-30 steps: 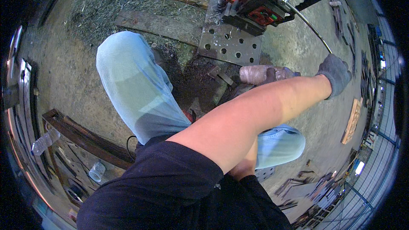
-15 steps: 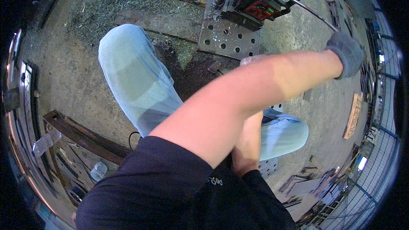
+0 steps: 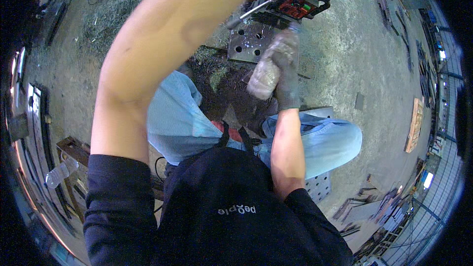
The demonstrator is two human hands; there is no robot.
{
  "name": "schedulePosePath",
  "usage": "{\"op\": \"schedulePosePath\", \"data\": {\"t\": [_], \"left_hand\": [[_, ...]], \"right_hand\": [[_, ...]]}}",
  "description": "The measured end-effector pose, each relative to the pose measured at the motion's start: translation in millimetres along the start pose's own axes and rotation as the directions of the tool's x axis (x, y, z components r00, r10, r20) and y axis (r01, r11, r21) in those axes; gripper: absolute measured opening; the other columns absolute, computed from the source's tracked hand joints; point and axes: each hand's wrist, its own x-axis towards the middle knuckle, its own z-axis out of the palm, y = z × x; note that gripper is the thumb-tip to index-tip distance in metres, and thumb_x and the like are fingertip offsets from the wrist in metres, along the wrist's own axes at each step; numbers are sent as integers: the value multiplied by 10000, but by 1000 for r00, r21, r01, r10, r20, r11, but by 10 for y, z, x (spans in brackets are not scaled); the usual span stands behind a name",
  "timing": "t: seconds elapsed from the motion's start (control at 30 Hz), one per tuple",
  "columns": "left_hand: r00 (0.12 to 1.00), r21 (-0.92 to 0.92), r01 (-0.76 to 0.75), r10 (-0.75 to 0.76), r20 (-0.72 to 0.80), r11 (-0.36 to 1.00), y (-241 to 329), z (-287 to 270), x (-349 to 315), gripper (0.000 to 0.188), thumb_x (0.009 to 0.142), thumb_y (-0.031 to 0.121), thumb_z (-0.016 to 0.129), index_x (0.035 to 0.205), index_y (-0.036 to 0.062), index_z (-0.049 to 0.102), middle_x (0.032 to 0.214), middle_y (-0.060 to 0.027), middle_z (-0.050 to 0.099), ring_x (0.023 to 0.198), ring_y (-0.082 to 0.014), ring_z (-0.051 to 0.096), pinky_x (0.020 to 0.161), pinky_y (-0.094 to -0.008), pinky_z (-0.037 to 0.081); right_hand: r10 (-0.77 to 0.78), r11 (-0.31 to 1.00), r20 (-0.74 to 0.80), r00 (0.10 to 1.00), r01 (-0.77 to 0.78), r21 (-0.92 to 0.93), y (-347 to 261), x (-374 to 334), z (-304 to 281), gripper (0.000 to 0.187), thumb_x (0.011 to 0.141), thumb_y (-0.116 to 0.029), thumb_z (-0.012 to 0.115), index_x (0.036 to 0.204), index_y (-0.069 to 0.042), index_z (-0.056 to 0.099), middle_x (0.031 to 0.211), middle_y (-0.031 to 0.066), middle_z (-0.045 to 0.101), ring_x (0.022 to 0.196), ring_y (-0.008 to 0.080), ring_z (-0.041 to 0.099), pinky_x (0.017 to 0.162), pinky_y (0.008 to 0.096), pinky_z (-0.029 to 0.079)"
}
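Note:
My right hand (image 3: 289, 81), in a grey glove, is closed round a clear, crumpled-looking plastic bottle (image 3: 266, 76), blurred by motion. The bottle tilts with its narrow end up toward a drilling machine (image 3: 295, 7) that has a red panel and a green switch. Below the machine lies a steel plate (image 3: 251, 54) with round holes, partly covered by the bottle. A metal lever (image 3: 268, 4) with a dark knob slants down left from the machine's hub. Across the top left stretches my left arm; its hand lies beyond the upper edge, out of sight.
Metal shavings (image 3: 108, 24) cover the floor at the far left. Another plastic bottle (image 3: 60, 175) lies by a rusty steel beam (image 3: 74, 149) at left. Toward the right are a wooden board (image 3: 415, 125), scrap metal pieces (image 3: 369, 209) and a mesh fence (image 3: 448, 162).
My left arm has swung from the right side up to the upper left, and its gloved hand has left view. The lever has turned. The bottle in my right hand is now uncovered.

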Motion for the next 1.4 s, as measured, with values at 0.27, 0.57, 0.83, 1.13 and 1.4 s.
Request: {"op": "schedulePosePath", "data": {"t": [0.27, 0.57, 0.83, 1.13, 1.4], "left_hand": [[994, -101, -68, 59, -92, 993, -623, -253, -342, 321, 950, 333, 573, 924, 29, 675, 761, -60, 632, 698, -141, 584, 676, -336, 490], [933, -141, 345, -355, -51, 928, -152, -354, -488, 301, 957, 345, 590, 979, 63, 695, 796, -32, 638, 695, -117, 596, 671, -293, 497], [980, -335, -131, 72, -183, 933, -789, -130, -468, 268, 979, 265, 569, 987, 22, 682, 848, -47, 663, 731, -104, 613, 634, -265, 496], [971, -414, 107, -184, -151, 904, -569, -110, -423, 207, 994, 205, 563, 1018, 23, 658, 919, -82, 696, 785, -125, 657, 657, -242, 538], [970, -484, -235, 168, -178, 843, -1107, -78, -428, 229, 1009, 185, 556, 1124, 2, 629, 1023, -129, 676, 911, -177, 691, 761, -263, 593]], "right_hand": [[489, 804, 216, 845, -532, 266, -361, -303, 667, 439, 882, -395, 679, 1190, -86, 632, 1006, 62, 666, 832, 204, 663, 757, 347, 559], [552, 634, 366, 749, -663, 399, -163, -242, 912, 410, 917, -497, 656, 1106, -134, 648, 861, 30, 676, 689, 168, 647, 616, 320, 552], [409, 713, 332, 850, -525, 465, 18, -104, 917, 368, 941, -484, 636, 1086, -146, 640, 821, 14, 651, 638, 154, 623, 578, 305, 539], [255, 869, 259, 932, -338, 362, -2, -35, 964, 376, 975, -428, 603, 1242, -164, 583, 958, -16, 627, 777, 98, 619, 642, 259, 541], [330, 814, 302, 894, -432, 389, -30, 0, 932, 452, 949, -420, 643, 1290, -134, 560, 1045, 13, 632, 856, 132, 614, 721, 285, 537]]}}
